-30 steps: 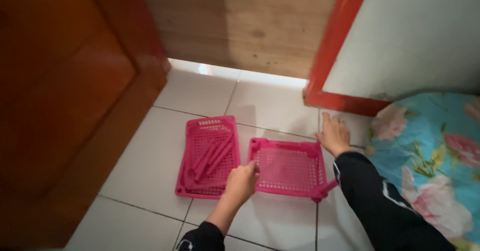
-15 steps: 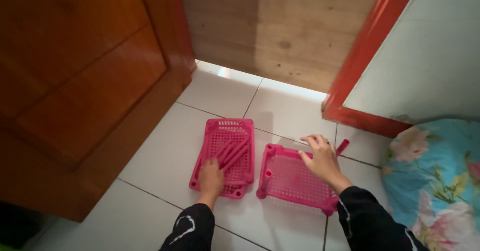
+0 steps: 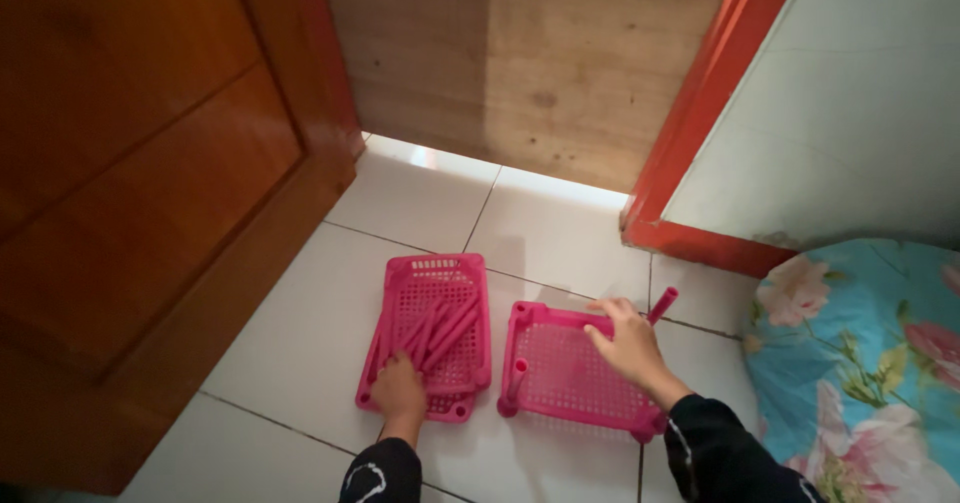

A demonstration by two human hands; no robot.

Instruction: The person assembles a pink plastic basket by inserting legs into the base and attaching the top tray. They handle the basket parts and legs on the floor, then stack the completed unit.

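Left hand curled on tray; right hand grips shelf

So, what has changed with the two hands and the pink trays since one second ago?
The left hand left the right tray and moved left onto the near end of the left tray, by the loose pink rods. The right hand came off the floor tiles and now rests on the right tray's far corner, beside an upright rod. Both trays remain side by side.
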